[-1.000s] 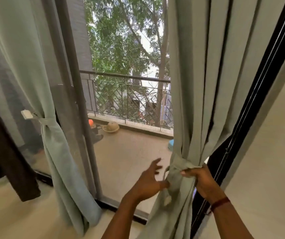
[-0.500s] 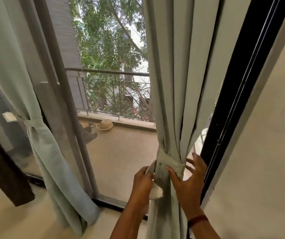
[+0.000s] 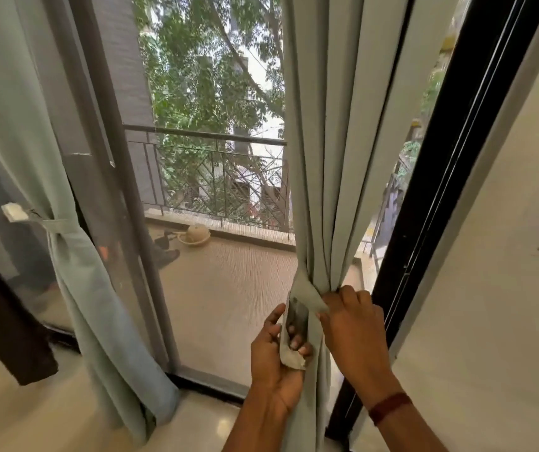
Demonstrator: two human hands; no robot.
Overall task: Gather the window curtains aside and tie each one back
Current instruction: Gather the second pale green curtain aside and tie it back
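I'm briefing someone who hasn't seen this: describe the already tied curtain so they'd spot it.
Find the grey door frame; the left curtain hangs just left of it. A matching band with a white tab cinches its middle, and, unlike the right curtain, no hand touches it.

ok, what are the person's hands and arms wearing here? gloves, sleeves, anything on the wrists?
No gloves: the left hand and right hand are bare. The left forearm and right forearm are bare too, with no sleeves in view. The only thing worn is a narrow dark red wristband on the right wrist. The left wrist carries nothing.
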